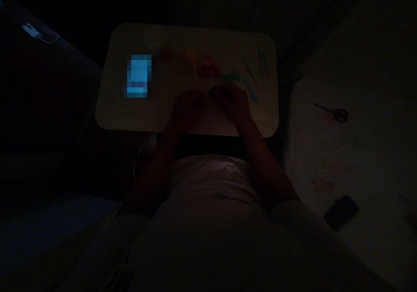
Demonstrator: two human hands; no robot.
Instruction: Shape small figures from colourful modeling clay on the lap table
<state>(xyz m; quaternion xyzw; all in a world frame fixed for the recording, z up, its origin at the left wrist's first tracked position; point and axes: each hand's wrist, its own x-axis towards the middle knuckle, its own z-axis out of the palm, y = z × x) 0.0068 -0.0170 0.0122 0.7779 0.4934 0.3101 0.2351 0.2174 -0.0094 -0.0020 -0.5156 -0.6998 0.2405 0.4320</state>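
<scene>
Since the room is nearly black, the biggest risk I see is plain bad visibility — both hands sit close together at the near middle of the small lap table (107, 118), left hand (187, 105) and right hand (233, 101) almost touching, with a small dark piece (212, 93) between the fingertips. I can't tell whether either hand is actually pinching it or just resting beside it. Just past the hands lie a red lump (208, 68), an orange bit (192, 57) and a green bit (231, 77), soft-looking, maybe clay. Thin blue sticks (257, 70) lie right of the hands, so I'd guess a blind elbow move could sweep them off the edge. A glowing phone (139, 75) sits at the table's left. Scissors (335, 113) lie well apart on the bed — easy to lean on unseen.
</scene>
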